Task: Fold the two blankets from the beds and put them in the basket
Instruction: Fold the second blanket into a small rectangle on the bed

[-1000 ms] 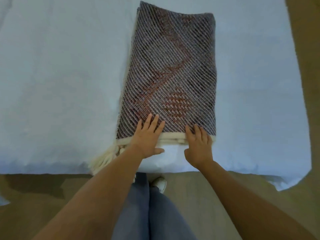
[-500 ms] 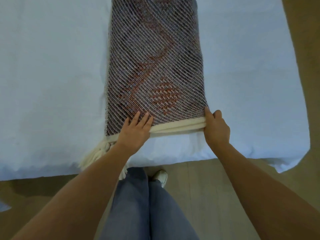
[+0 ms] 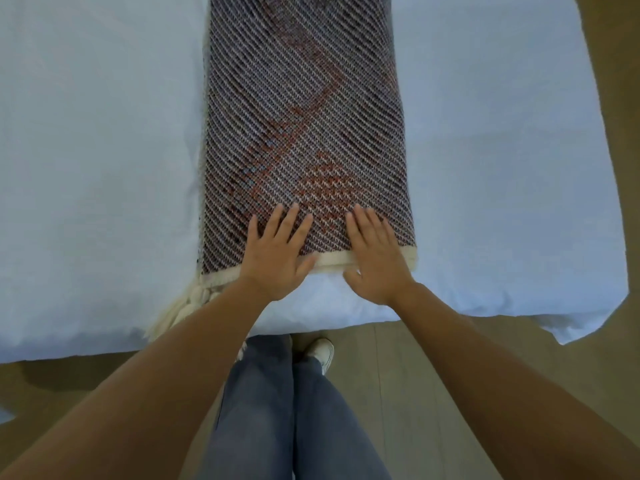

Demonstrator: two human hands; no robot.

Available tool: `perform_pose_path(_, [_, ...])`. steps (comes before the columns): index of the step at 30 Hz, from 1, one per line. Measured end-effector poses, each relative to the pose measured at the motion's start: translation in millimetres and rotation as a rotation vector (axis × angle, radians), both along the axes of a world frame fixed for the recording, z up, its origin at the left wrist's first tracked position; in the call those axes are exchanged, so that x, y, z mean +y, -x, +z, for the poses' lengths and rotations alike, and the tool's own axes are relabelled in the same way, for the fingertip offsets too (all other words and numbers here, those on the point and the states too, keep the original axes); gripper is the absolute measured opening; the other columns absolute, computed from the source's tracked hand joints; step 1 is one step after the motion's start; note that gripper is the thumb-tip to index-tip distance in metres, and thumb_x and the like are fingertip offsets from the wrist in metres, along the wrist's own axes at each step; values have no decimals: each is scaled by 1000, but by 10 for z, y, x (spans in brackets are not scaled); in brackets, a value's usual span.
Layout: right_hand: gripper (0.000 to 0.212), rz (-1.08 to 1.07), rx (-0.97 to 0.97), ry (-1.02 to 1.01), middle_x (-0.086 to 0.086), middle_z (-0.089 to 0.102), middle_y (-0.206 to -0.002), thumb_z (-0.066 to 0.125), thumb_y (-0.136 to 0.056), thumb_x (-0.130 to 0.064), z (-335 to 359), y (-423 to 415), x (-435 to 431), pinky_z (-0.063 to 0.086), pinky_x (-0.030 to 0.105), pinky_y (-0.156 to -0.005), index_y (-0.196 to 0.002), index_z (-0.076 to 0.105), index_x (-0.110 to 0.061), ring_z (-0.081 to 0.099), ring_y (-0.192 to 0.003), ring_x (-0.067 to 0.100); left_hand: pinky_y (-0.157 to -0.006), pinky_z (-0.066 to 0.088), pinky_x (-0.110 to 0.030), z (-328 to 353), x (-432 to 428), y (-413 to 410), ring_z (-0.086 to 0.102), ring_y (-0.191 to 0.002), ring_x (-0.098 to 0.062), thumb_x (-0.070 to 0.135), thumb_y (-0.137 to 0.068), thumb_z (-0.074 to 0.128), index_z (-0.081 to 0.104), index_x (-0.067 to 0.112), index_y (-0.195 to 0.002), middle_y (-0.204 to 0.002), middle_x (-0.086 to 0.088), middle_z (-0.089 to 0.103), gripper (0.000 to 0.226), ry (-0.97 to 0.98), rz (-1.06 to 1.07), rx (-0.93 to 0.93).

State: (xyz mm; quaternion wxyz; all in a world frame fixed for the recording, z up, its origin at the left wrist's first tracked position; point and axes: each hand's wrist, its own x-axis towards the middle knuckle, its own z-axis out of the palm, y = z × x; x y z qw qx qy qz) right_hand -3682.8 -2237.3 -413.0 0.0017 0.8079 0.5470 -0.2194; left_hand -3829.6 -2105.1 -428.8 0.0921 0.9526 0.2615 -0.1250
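A woven blanket (image 3: 304,126) in dark, white and rust-red diagonal stripes lies folded into a long narrow strip on the bed. Its cream border and tassels (image 3: 183,303) run along the near end, the tassels hanging at the left corner. My left hand (image 3: 277,258) lies flat, fingers spread, on the near end left of middle. My right hand (image 3: 375,258) lies flat beside it on the right part of the same end. Neither hand grips the cloth. The blanket's far end runs out of the top of the view. No basket is in view.
The bed (image 3: 97,168) has a pale blue-white cover, with its near edge right before my legs and its corner (image 3: 588,317) at the right. Wooden floor (image 3: 433,393) lies below and along the right side. My jeans and a white shoe (image 3: 323,351) show under the edge.
My right hand has let go of the blanket's right corner and moved inward to lie flat on top. My left hand stays flat on the near end.
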Motion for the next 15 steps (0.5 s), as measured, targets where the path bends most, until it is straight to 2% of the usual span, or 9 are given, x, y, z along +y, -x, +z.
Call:
perform_pose_path(3, [66,-88,30,-103,6,-2,-158,28,-95,-41,-143,86,404,-11,34,-113,-148,2,-12,-8,-145,21,-112,-1,-52,-131,91,-224,0,-144,-24,48,-95,16,6,24,-149,-158,-4,5,60,-9,87,-21])
perform_pose_path(5, [62,-107,-15,-91,5,-1,-158,24,-98,-42,-325,78,594,-13,34,-112,-148,1,-15,-7,-145,20,-113,-3,-50,-253,176,-241,-1,-145,-24,50,-95,19,6,23,-149,-157,-6,3,61,-10,139,-37])
perform_pose_path(8, [62,-110,-88,-77,1,-6,-156,16,-96,-49,-559,-38,508,-15,33,-112,-146,-6,-20,-10,-143,15,-112,-5,-45,-405,304,-48,5,-144,-25,56,-90,19,9,21,-149,-157,-9,8,69,-38,189,-60])
perform_pose_path(10, [62,-168,-89,-61,-1,-11,-152,10,-93,-52,-638,-169,320,-17,29,-111,-143,-10,-22,-12,-141,14,-112,-6,-44,-486,415,157,4,-144,-24,59,-87,16,8,19,-149,-157,-9,7,74,-27,302,-61])
perform_pose_path(15, [68,-340,-106,-23,5,0,-156,7,-88,-52,-565,-299,187,-9,34,-114,-145,-3,-15,-2,-144,18,-114,-2,-48,-369,565,298,2,-144,-24,58,-83,12,9,11,-148,-156,-11,6,80,60,449,-44])
